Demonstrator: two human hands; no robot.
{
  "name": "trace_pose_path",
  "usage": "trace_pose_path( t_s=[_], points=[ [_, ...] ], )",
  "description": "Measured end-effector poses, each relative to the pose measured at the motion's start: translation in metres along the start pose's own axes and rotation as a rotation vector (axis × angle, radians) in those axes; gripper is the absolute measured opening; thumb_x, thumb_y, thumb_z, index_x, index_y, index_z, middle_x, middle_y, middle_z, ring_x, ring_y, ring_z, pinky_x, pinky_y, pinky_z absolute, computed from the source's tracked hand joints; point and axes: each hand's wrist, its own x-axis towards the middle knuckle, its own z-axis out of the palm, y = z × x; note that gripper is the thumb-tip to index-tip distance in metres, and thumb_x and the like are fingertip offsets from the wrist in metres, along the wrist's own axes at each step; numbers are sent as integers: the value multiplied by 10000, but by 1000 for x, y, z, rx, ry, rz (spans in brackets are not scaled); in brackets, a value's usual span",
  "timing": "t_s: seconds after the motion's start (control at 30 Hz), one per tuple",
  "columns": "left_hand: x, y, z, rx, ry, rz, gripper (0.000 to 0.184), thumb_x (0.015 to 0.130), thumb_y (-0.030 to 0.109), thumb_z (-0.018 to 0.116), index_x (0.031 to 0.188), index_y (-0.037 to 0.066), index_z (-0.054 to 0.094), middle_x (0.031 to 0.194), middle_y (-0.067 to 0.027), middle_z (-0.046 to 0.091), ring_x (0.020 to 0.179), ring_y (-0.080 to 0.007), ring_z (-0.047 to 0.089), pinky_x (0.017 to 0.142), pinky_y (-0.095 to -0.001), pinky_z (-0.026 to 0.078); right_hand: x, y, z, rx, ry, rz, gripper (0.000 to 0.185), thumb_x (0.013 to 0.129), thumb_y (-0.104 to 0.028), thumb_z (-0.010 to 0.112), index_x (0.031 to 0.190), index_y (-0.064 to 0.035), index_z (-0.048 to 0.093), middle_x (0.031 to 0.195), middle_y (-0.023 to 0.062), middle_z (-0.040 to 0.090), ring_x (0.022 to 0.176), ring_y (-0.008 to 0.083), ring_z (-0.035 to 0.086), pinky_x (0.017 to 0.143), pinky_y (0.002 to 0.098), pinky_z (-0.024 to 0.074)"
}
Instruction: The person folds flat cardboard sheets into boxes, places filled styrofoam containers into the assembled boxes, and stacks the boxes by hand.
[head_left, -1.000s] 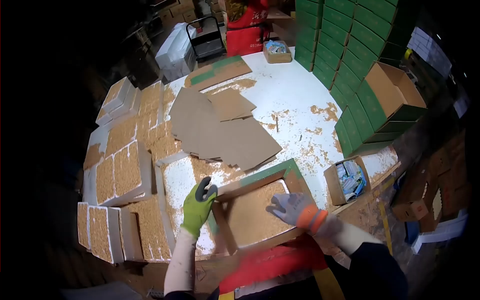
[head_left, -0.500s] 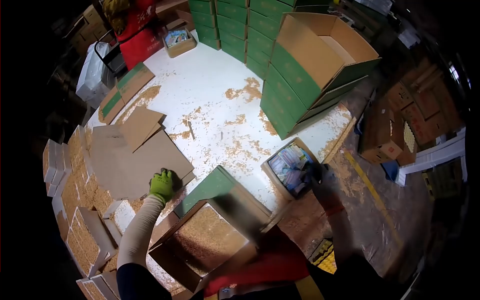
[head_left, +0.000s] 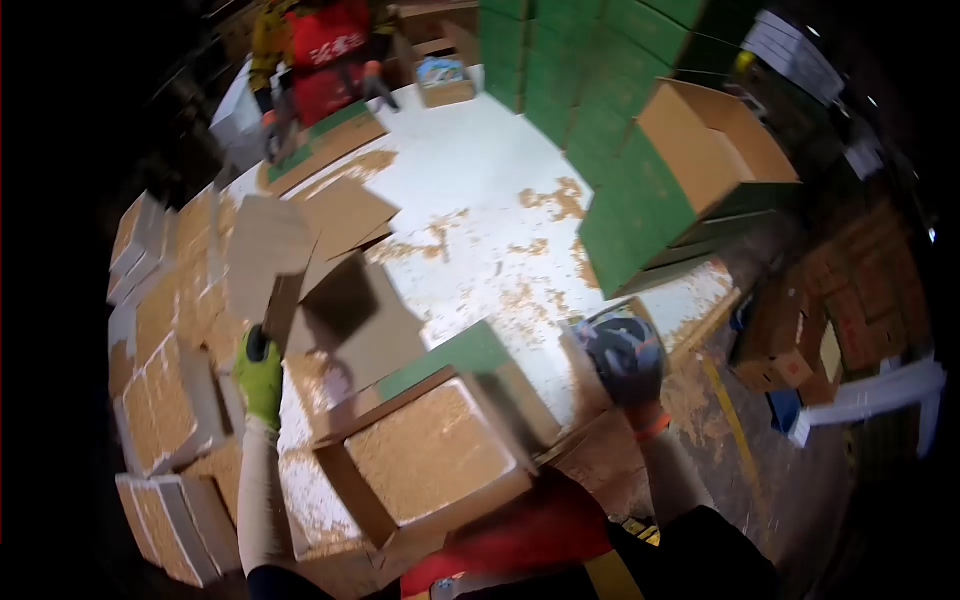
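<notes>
left hand (head_left: 260, 378) on a cardboard sheet (head_left: 284, 308), right hand (head_left: 628, 362) at a small box of packets (head_left: 583, 372)
the green-gloved left fingers close narrowly on the sheet's near edge, beside the loose cardboard pile (head_left: 262, 245) on the white table (head_left: 480, 150); the grey-gloved right hand reaches over the small box, its fingers pointing in, though whether they hold a packet i cannot tell; between the hands, nearest the body, sits an open box (head_left: 355, 495) with a tray of brown crumbs (head_left: 430, 450) inside
</notes>
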Motion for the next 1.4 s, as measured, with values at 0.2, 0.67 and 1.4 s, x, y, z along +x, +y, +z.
trace_pose_path(
  t_s=[0.2, 0.67, 1.4],
  points=[
    [-85, 121, -82, -333, -247, 297, 324, 655, -75, 635, 943, 65, 684, 924, -85, 636, 924, -276, 622, 957, -396, 490, -37, -113, 60, 193, -365, -299, 298, 821, -209, 706, 1101, -108, 707, 1213, 107, 629, 1081, 343, 590, 922, 439, 487],
    [-164, 49, -55, 407, -722, 847, 266, 860, 250, 607, 1064, 114, 710, 1275, -109, 601, 1256, -304, 512, 1102, -447, 373, -53, -180, 127, -600, -1041, -535, 716, 764, -565, 722, 1317, -137, 570, 1382, 138, 502, 1289, 366, 445, 1078, 504, 350],
    [-257, 61, -8, 19, 69, -258, 588, 900, 389, 695, 1316, -5, 562, 1343, -285, 541, 1250, -361, 516, 1058, -470, 392, -118, -51, 181, 510, -644, 343, 873, 858, -422, 759, 1534, -78, 326, 1529, 134, 396, 1390, 265, 383, 1157, 404, 305]
  ],
)
